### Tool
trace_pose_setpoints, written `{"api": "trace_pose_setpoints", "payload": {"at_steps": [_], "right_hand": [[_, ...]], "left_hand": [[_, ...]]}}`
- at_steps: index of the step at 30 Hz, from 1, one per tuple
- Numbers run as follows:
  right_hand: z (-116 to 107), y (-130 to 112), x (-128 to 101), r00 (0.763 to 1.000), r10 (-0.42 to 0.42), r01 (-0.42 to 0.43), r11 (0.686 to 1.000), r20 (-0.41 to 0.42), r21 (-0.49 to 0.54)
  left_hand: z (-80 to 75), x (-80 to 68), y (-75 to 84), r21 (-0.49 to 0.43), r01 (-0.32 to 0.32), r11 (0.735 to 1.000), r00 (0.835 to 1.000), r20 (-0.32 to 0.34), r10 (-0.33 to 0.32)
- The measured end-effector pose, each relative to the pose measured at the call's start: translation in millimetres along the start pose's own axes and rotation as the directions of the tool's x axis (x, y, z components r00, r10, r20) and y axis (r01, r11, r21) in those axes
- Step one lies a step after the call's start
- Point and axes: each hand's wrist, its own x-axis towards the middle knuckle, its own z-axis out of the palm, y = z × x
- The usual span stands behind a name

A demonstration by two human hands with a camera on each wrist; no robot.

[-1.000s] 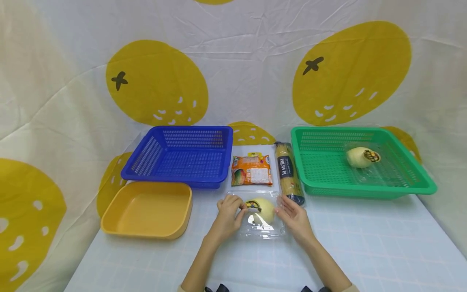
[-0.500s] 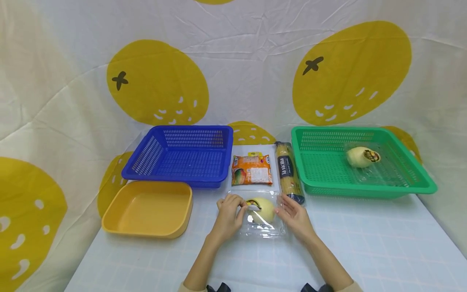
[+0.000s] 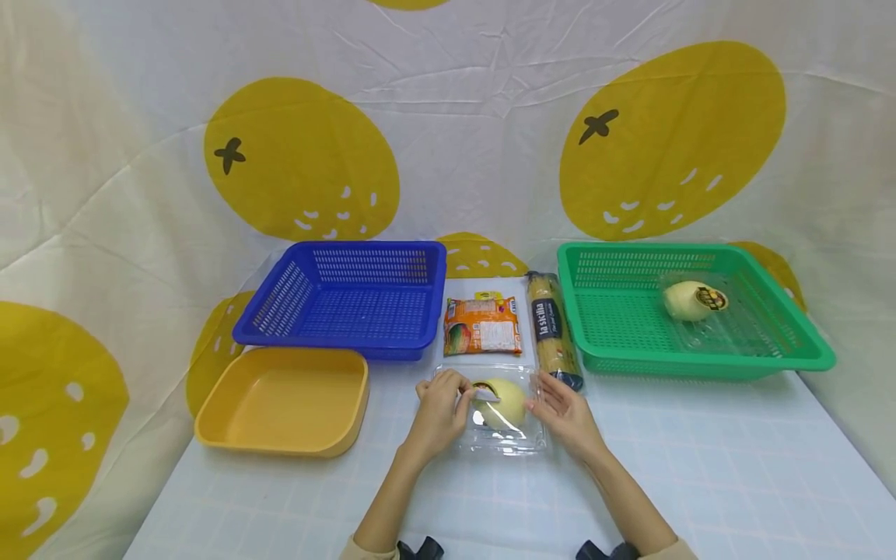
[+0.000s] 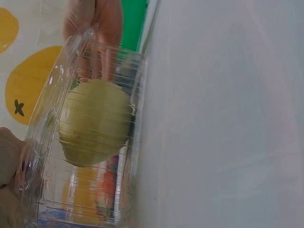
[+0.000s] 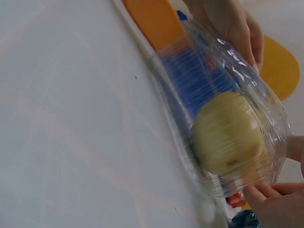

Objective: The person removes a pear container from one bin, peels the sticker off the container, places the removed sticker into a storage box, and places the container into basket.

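A clear plastic clamshell box [image 3: 505, 445] sits before me on the table, holding a pale yellow rounded fruit [image 3: 512, 404]. On its lid a dark round sticker [image 3: 484, 386] is partly lifted, its white underside folded over to view. My left hand [image 3: 441, 408] pinches the raised edge of that sticker between thumb and fingers. My right hand [image 3: 570, 416] grips the box's right side; in the right wrist view its fingertips [image 5: 259, 192] lie at the box's end. Seen from the left wrist, the fruit [image 4: 95, 121] shows through the ribbed plastic wall.
Behind the box lie an orange packet [image 3: 483, 327] and a pasta pack [image 3: 553, 334]. A blue basket [image 3: 336, 341] and a yellow tub [image 3: 280, 449] stand left. The green basket [image 3: 700, 364] at right contains another clear box with a pale fruit [image 3: 689, 301].
The sticker has folded back further; more of its white underside shows and less of its printed face. My left fingers have shifted slightly, while the right hand has stayed in place.
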Motion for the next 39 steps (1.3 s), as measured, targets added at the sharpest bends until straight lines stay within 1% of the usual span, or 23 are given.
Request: {"api": "trace_pose_setpoints", "payload": {"at_steps": [4,11,15,18,25,32,35,39], "right_hand": [[0.1,0.2,0.4,1.000,-0.010,0.010,1.000,0.003,0.008],[-0.3,0.6,1.1,1.000,0.005,-0.005,1.000,0.000,0.000],[0.3,0.1,1.7,1.000,0.006,-0.006,1.000,-0.003,0.006],[0.7,-0.7,1.4,1.000,0.000,0.000,1.000,-0.006,0.010],[1.4,-0.9,0.1,1.000,-0.012,0.012,1.000,-0.011,0.010],[0.4,4.2,0.2,1.000,-0.010,0.010,1.000,-0.013,0.013],[0.1,4.2,-0.1,1.000,0.002,-0.001,1.000,-0.014,0.015],[-0.4,2.9,-0.7,1.000,0.008,-0.008,1.000,-0.010,0.009]], "left_hand": [[-0.7,1.3,0.9,0.005,0.025,1.000,0.999,0.021,-0.025],[-3.0,6.8,5.6,-0.002,0.085,0.996,0.995,0.051,-0.085],[-2.8,8.6,6.5,-0.011,0.104,0.995,0.994,0.039,-0.103],[-2.1,8.7,6.0,-0.029,0.101,0.994,0.995,0.023,-0.100],[0.4,6.8,3.4,-0.088,0.065,0.994,0.996,-0.049,-0.070],[3.1,4.8,0.8,-0.132,0.042,0.990,0.992,-0.114,-0.057],[2.9,5.7,-2.6,-0.167,-0.016,0.986,0.989,-0.147,-0.008],[0.0,5.4,-8.4,-0.246,-0.072,0.966,0.987,-0.157,0.033]]}}
